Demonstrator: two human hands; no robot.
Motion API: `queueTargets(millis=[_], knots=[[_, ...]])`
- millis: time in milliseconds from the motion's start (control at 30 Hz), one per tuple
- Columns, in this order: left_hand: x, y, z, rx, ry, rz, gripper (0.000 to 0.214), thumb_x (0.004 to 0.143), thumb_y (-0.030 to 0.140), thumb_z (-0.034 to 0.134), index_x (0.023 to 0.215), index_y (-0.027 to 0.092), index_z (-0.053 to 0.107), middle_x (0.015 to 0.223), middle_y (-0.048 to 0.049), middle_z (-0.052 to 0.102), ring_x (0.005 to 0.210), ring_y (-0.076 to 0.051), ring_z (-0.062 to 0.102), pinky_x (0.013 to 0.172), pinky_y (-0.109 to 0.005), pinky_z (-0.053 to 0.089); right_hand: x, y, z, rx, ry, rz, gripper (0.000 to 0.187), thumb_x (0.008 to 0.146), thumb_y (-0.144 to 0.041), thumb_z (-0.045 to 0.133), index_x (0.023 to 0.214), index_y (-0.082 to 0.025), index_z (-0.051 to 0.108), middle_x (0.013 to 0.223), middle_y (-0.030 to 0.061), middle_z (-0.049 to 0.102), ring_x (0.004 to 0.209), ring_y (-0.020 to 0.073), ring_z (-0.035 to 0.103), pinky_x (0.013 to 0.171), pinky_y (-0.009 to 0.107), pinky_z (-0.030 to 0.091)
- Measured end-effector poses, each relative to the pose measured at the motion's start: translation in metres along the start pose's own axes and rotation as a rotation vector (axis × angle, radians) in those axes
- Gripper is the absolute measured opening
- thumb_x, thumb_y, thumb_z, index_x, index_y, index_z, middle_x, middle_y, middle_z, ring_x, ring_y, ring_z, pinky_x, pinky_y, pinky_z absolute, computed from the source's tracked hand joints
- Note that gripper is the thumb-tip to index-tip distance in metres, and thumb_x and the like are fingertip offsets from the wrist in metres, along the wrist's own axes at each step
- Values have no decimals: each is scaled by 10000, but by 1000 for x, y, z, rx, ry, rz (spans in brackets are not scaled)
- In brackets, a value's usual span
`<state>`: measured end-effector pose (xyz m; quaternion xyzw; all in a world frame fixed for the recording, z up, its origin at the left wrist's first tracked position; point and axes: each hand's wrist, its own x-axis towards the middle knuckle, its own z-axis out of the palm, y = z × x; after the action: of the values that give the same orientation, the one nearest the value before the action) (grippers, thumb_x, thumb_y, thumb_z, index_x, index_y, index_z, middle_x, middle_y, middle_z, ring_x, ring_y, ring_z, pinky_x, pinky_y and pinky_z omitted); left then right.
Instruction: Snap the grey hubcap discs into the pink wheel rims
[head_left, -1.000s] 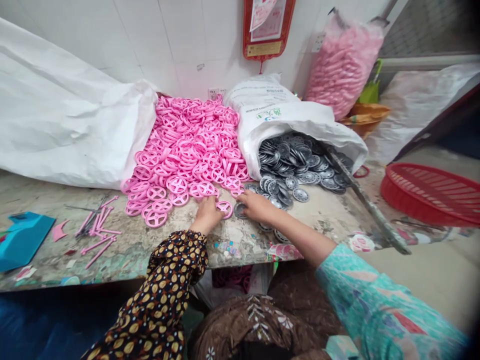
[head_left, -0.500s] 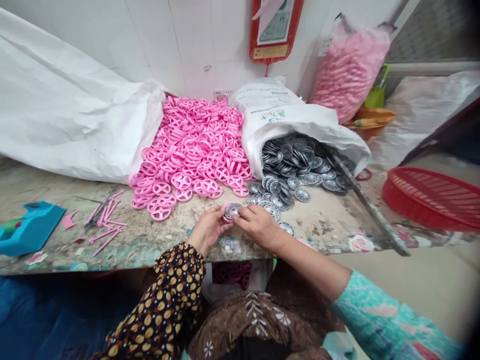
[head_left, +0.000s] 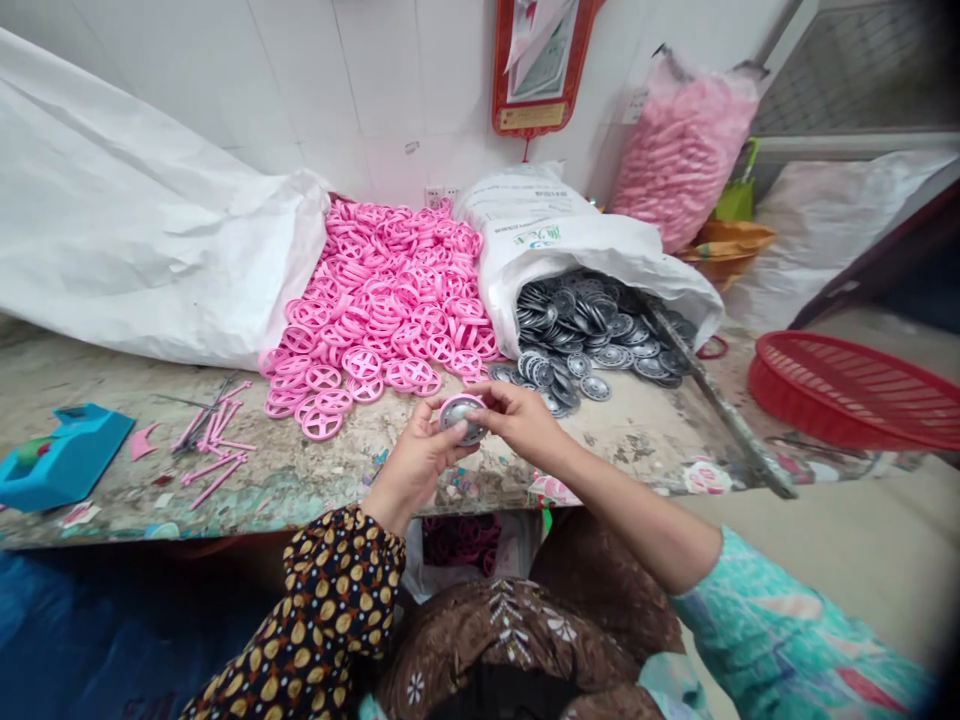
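Between my left hand (head_left: 414,458) and my right hand (head_left: 519,418) I hold a round grey metallic-looking disc (head_left: 463,418) up off the bench, with a thin pink edge showing at its rim. Both hands pinch it from opposite sides. A heap of pink plastic spoked wheels (head_left: 382,320) lies just beyond my left hand. Beyond my right hand, a heap of grey discs (head_left: 592,325) spills from a white woven sack (head_left: 555,240), with a few loose ones near my fingers.
The worn, stained workbench (head_left: 622,440) ends in a front edge below my arms. Thin pink sticks (head_left: 214,450) and a blue plastic piece (head_left: 64,460) lie at the left. A red plastic basket (head_left: 847,390) stands at the right, and a bag of pink parts (head_left: 682,150) leans against the tiled wall.
The pink wheel and grey disc, held together low over the bench half a second ago, are now raised and tilted towards me. The camera has shifted slightly.
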<state>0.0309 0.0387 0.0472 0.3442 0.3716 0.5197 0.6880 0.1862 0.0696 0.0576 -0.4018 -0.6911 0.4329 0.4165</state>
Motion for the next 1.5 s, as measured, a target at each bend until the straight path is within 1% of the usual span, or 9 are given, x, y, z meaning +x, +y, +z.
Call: queueTargets(millis=[200,367,500,667,833,1000,1133,1267,1500], knots=[[-3,-16,-1,297,70,95,470,624,313,735,985,206,453,751,36,632,509,-117,603,460,-235,502,-6,14,13,177,91,125,252,662,-302,681,868,-172,617,645,-41,564,593,109,498,580,237,410],[-3,-18,-9,401,54,59,420,643,310,700,1009,188,532,768,18,634,514,-112,596,462,-229,502,-9,20,15,226,-12,180,274,689,-332,658,896,-161,599,717,-16,598,630,112,521,612,245,424],[-8,-19,-20,408,-79,-93,417,694,412,660,1035,187,580,786,-24,665,549,-150,628,458,-243,490,-19,19,19,37,-42,138,181,786,-329,579,872,-170,591,730,-9,606,652,119,541,627,245,430],[-28,-32,-46,572,-63,-215,365,656,398,687,952,187,648,682,-8,649,450,-107,546,405,-207,429,-52,36,43,-229,-95,168,135,841,-279,538,922,-189,597,673,-27,589,622,120,529,578,221,403],[-34,-24,-68,813,-46,-186,407,679,348,662,1051,183,640,570,23,572,460,-121,529,420,-213,417,-83,41,54,-508,-245,-24,304,897,-266,480,1178,-189,564,1027,86,625,917,183,579,782,291,443],[12,-2,-76,1039,191,149,323,769,352,563,1029,181,649,784,-34,643,664,-160,598,625,-284,482,-65,34,29,-786,-300,-96,269,929,-257,418,1108,-198,611,954,77,614,889,176,569,776,277,427],[59,5,-71,1297,405,374,320,815,320,512,1075,182,639,1019,-105,626,932,-226,598,840,-357,456,-41,34,-5,-1053,-75,58,262,922,-271,428,1083,-165,605,992,119,583,920,215,551,782,309,419],[94,10,-59,1474,660,308,555,760,443,592,1212,127,534,1140,-205,525,1105,-345,506,911,-457,400,-36,37,-23,-1261,-9,279,349,838,-386,574,1082,-138,574,1031,166,526,898,279,549,692,335,421],[122,11,-56,1675,662,256,575,691,354,656,1178,99,490,1174,-212,498,1130,-354,467,927,-427,383,-31,46,-19,-1089,-93,208,357,803,-286,621,1126,-155,544,1045,108,466,856,205,536,697,280,398]])
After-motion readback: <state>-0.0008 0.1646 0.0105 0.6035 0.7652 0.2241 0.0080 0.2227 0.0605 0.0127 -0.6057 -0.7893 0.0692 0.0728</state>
